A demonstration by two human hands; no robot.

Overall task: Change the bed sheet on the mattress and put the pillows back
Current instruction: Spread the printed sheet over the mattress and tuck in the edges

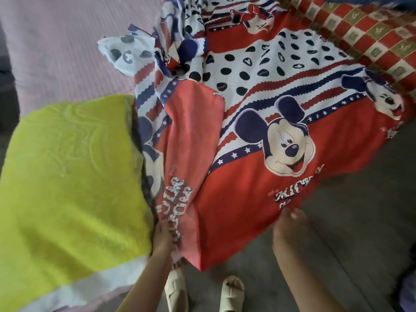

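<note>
Cloth runs away from me in one long spread: the red, white and navy cartoon-mouse cotton bed sheet (258, 122) starts at my hands and stretches up and to the right, its long axis heading toward the far corner of the pink quilted mattress (63, 48). Its near edge hangs between my two hands above the grey floor (360, 221) — that edge is what the coming move turns on, I judge, since it has to be carried leftward over the mattress, which lies to the left of both hands.

My left hand (162, 238) is the nearer one to the mattress. Its fingers are curled round a bunched fold of the sheet, right beside the yellow-green textured pillow (67, 176). My right hand (290, 228) meets the sheet's lower hem; it is blurred, and I cannot tell whether those fingers pinch the hem or only touch it.

Counting: one cartoon sheet, partly crumpled at its far left; one yellow-green pillow on the mattress's near corner; one red-and-gold checked cloth (360, 34) at the top right; two hands; two pale sandals (231, 293) below — mine.
</note>
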